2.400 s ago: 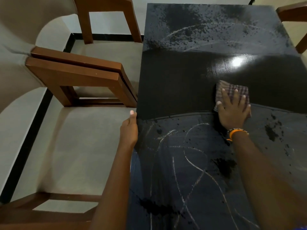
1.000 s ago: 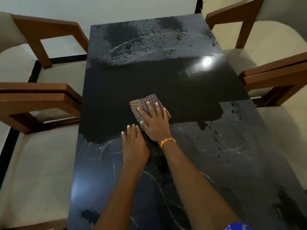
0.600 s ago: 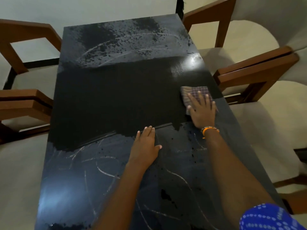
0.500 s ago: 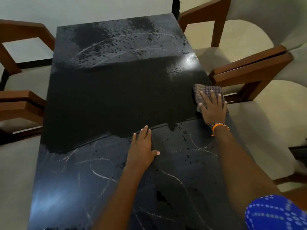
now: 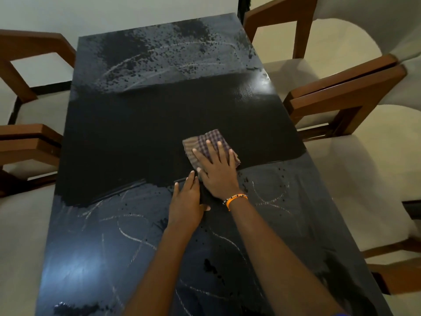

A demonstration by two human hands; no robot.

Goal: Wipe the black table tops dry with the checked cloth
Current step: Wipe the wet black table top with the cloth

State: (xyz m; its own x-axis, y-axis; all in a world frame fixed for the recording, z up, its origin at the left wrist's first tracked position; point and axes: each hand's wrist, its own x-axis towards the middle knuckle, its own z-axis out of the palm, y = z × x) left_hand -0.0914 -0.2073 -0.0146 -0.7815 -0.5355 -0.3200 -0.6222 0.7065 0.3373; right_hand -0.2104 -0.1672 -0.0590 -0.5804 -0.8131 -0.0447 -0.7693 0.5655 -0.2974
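Wooden chairs [image 5: 341, 96] flank the black table [image 5: 141, 124]. The right hand [image 5: 215, 173] presses the folded checked cloth [image 5: 206, 144], fingers spread, just right of centre. The left hand [image 5: 188, 202] lies flat at its seven o'clock. A soaked cloth might leave streaks.

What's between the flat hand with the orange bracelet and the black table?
In the head view, the folded checked cloth lies under the right hand, on the black table top.
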